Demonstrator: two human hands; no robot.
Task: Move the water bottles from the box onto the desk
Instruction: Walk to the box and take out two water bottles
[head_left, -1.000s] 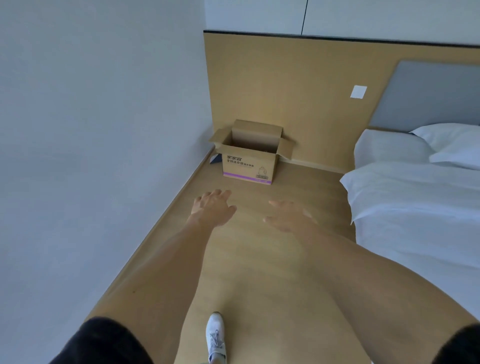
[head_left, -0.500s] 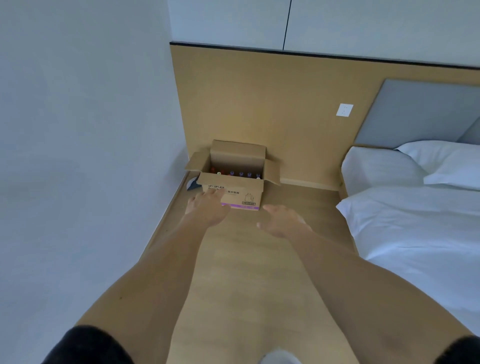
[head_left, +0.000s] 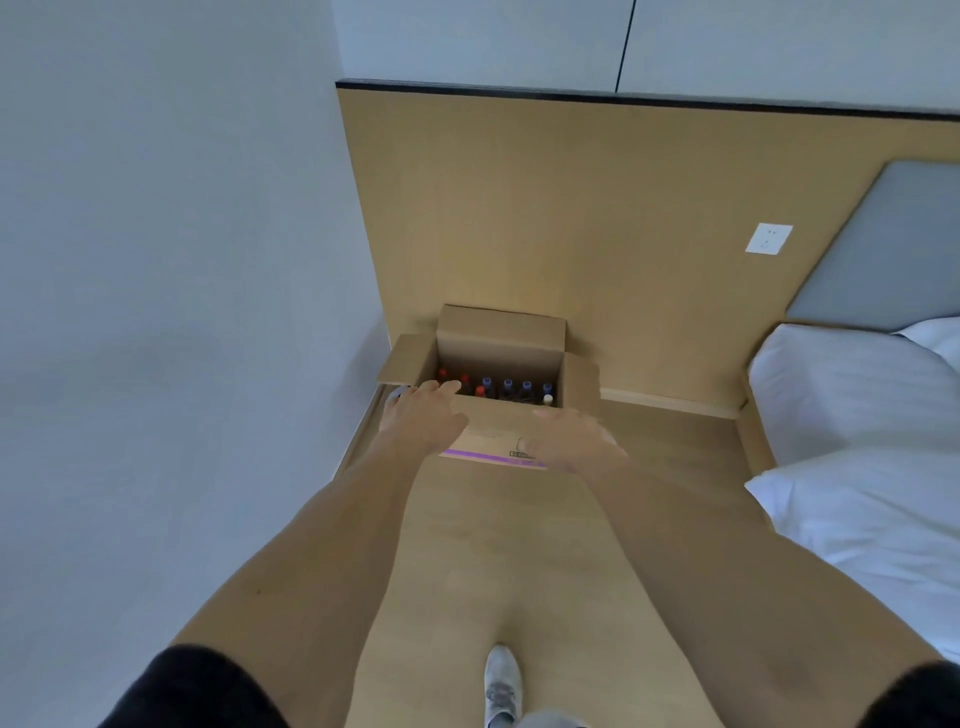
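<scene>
An open cardboard box (head_left: 498, 343) stands on the wooden floor against the wood wall panel, in the corner. Inside it stand several water bottles (head_left: 506, 388); only their red, blue and white caps show. My left hand (head_left: 423, 413) is stretched out with straight fingers, and its fingertips overlap the box's near left rim. My right hand (head_left: 569, 439) is stretched out flat in front of the box's near right side. Neither hand holds anything. The desk is out of view.
A grey wall (head_left: 171, 312) runs close along the left. A bed with white sheets (head_left: 857, 467) and pillows fills the right side. The strip of wooden floor (head_left: 493, 545) between them leads to the box. My white shoe (head_left: 501, 683) is at the bottom.
I have walked toward the box, which now looks larger and nearer. The bottle caps inside have come into view. Both hands have reached forward up to the box's near edge.
</scene>
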